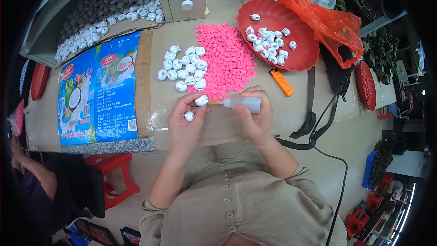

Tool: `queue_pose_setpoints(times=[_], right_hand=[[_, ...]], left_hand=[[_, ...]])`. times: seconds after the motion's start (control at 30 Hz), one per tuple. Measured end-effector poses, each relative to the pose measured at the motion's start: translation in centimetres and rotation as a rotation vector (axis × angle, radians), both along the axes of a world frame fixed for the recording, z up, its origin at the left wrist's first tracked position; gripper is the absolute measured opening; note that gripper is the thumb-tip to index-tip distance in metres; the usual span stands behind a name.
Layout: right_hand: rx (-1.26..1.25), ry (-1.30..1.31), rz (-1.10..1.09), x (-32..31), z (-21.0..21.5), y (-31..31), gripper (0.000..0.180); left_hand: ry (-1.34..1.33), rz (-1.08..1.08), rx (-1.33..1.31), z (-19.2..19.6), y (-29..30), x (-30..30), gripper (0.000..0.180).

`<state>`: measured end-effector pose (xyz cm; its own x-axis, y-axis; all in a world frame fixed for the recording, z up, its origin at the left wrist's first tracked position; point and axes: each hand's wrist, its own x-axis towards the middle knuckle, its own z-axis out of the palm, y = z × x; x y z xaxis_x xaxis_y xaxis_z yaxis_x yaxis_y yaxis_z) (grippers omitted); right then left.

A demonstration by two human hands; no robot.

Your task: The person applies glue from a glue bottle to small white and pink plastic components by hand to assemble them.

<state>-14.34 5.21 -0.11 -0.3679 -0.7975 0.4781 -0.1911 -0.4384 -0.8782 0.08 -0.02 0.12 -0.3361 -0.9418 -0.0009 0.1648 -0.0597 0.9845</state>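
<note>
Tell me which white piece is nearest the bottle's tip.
The upper white piece held in the left hand; the lower piece there sits farther from the bottle.

Bright centre — dark, curved corners.

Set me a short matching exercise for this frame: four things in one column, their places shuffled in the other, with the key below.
Things
1. Translucent plastic squeeze bottle
2. Slim orange lighter
3. Heap of small pink pieces
4. Blue printed cardboard sheet

Places
A. Between the cluster of white rounded pieces and the red scalloped plastic bowl
B. Flat on the left part of the table
C. Near the bowl's rim, on the side toward the person
D. In the right hand

Pairs: 1-D, 2-C, 3-A, 4-B
</note>
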Motion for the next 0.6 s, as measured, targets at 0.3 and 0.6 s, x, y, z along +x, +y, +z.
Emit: queue_pose_setpoints(times=[0.3,0.6], right_hand=[[0.034,-0.784,0.167,-1.3,1.2,-0.1,0.026],[0.357,-0.124,0.127,-4.8,2.2,0.3,0.028]], left_hand=[[0.005,-0.009,-0.006,-0.1,-0.1,0.0,0.028],[0.075,0.000,0.021,-0.1,0.0,0.1,0.029]])
